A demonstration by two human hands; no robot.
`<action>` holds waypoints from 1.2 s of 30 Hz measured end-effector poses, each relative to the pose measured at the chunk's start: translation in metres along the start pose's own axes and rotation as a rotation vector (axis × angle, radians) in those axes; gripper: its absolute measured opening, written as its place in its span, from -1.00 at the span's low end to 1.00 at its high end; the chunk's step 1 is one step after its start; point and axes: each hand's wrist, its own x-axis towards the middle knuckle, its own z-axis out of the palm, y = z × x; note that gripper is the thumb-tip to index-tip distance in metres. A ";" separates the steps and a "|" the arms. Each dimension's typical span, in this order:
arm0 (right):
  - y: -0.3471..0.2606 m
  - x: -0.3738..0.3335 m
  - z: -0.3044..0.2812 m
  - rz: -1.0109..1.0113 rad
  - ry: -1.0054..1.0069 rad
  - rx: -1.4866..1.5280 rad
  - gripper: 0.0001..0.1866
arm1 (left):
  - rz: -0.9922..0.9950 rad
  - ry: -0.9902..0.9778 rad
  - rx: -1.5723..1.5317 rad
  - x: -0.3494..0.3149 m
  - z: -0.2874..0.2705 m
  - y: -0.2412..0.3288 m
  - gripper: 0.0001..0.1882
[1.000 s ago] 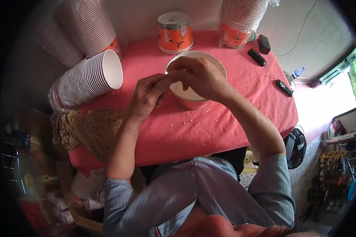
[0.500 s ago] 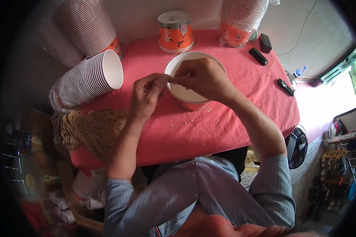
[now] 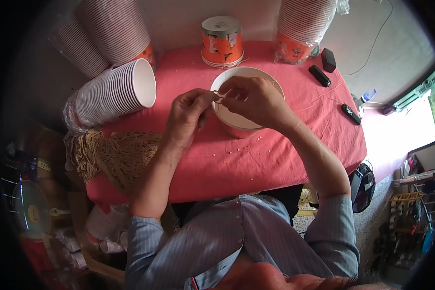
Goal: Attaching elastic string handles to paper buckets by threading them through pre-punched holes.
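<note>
Above the left rim of an orange paper bucket (image 3: 247,130) with a white inside, both hands meet over a thin beige cord (image 3: 219,102). My left hand (image 3: 188,113) pinches it between thumb and forefinger. From the other side, my right hand (image 3: 256,101) is closed on it with bent fingertips, over the bucket's mouth. A small loop of the cord shows between the fingertips; the rest is hidden by the fingers. Left of my left forearm lies a bundle of similar beige cords (image 3: 123,152) at the table's edge.
On the pink tablecloth (image 3: 217,179), small white bits lie before the bucket. Behind it stands an upturned orange bucket (image 3: 222,46). Nested bucket stacks (image 3: 118,89) in plastic lie left; another wrapped stack (image 3: 304,29) stands back right. Black devices (image 3: 319,76) lie along the right side.
A small loop of cord now shows between my fingertips. My hands stay together above the bucket's rim, while the whole view has shifted slightly.
</note>
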 end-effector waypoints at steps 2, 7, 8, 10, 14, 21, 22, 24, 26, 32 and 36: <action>-0.003 -0.001 -0.003 0.011 -0.010 -0.013 -0.76 | 0.020 -0.009 -0.009 0.000 0.000 -0.002 -0.78; -0.006 -0.003 -0.004 0.017 0.008 -0.039 -0.78 | 0.006 0.012 0.003 0.000 0.002 0.003 -0.80; -0.006 -0.004 -0.003 0.012 0.029 -0.050 -0.78 | -0.001 0.026 -0.008 0.000 0.002 0.003 -0.81; -0.007 -0.005 -0.002 0.004 0.042 -0.062 -0.78 | -0.007 0.035 0.008 0.000 0.002 0.003 -0.82; -0.006 -0.005 0.000 0.014 0.051 -0.070 -0.79 | 0.001 0.044 0.045 0.001 0.000 0.001 -0.84; -0.006 -0.005 0.002 0.021 0.050 -0.096 -0.80 | 0.005 0.056 0.036 0.002 -0.002 -0.001 -0.83; -0.005 -0.005 0.002 0.018 0.047 -0.098 -0.80 | 0.009 0.058 0.040 0.002 -0.003 -0.002 -0.83; -0.003 -0.006 0.003 0.004 0.019 -0.059 -0.80 | 0.016 0.065 0.040 0.003 -0.004 -0.004 -0.82; -0.004 -0.007 0.005 -0.020 0.043 -0.063 -0.82 | 0.003 0.092 0.062 0.004 -0.006 -0.005 -0.81; -0.006 -0.008 0.007 -0.005 0.057 -0.065 -0.81 | 0.001 0.085 -0.014 0.002 -0.003 -0.001 -0.80; -0.015 -0.007 0.006 0.001 0.041 -0.077 -0.80 | -0.025 0.056 -0.085 0.000 -0.006 0.002 -0.80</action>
